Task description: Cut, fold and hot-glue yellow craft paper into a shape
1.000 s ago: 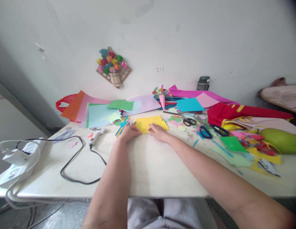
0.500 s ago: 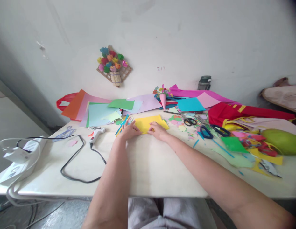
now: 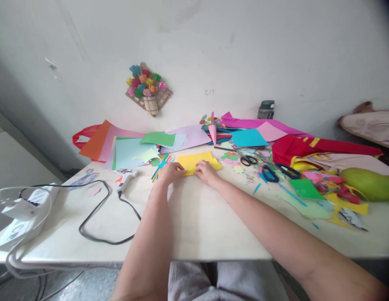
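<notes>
A sheet of yellow paper [image 3: 193,159] lies on the table in front of me, its near edge between my two hands. My left hand [image 3: 172,172] is closed at the paper's left near corner, fingers curled and thumb against the edge. On the right, my right hand [image 3: 207,172] pinches the same near edge, fingertips pressed together. Just beyond my left hand sit narrow blue and yellow paper strips [image 3: 163,162], partly covered by it. My fingers hide the exact fold, if any, along the edge.
To the left lie a white glue gun [image 3: 128,179] with a black cord and a power strip [image 3: 28,213]. Coloured sheets [image 3: 131,150] line the wall side. Scissors [image 3: 269,173], paper scraps [image 3: 234,159] and a green fruit-like object [image 3: 367,184] are on the right.
My left hand's fingers, spread over the paper's left side before, have drawn in and curled at the near edge. My right hand stays nearly in place. The view has shifted slightly.
</notes>
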Demonstrator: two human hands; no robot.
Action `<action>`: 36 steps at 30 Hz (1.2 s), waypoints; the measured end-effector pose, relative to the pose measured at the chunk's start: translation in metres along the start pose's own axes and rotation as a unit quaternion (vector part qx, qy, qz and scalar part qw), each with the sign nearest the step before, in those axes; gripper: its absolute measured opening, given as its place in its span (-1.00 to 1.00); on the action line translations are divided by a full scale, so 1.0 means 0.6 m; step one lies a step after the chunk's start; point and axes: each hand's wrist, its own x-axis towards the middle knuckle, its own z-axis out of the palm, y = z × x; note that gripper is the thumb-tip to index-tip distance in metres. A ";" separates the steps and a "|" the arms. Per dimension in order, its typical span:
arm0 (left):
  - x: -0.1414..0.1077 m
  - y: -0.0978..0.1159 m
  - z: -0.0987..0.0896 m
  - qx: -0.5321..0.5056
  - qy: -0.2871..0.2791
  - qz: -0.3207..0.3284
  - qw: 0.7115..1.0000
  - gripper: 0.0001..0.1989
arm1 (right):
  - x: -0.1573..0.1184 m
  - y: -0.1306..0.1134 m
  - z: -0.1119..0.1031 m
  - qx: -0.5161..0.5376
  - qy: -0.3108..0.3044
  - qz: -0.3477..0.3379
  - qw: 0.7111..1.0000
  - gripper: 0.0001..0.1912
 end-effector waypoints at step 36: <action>0.012 -0.004 0.010 0.019 -0.029 0.045 0.998 -0.78 | 0.013 -0.013 -0.013 -0.037 -0.034 0.081 0.995 -0.78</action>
